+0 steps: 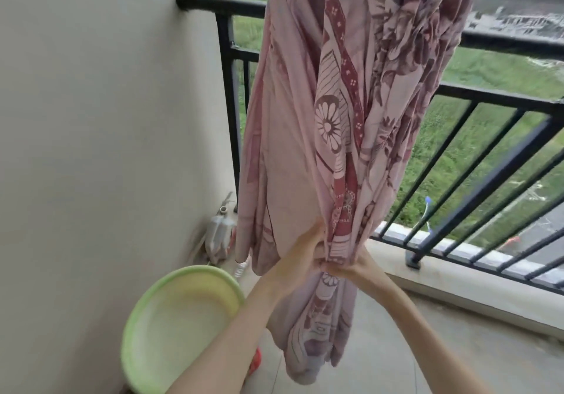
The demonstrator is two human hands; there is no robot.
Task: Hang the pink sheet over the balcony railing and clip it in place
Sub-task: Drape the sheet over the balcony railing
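Note:
The pink sheet (293, 137), printed with maroon flowers and bands, hangs bunched from above the frame down in front of the black balcony railing (494, 97). Its upper end is out of view, so what holds it there is hidden. My left hand (300, 251) and my right hand (355, 264) both grip the gathered cloth low down, close together. Below my hands the sheet's bottom end (317, 326) dangles above the floor. No clip is visible.
A pale green basin (146, 308) stands on the floor at the lower left beside the white wall (106, 119). Plastic bottles (218, 236) sit in the corner by the railing post. The concrete balcony floor (427, 332) stretches to the right.

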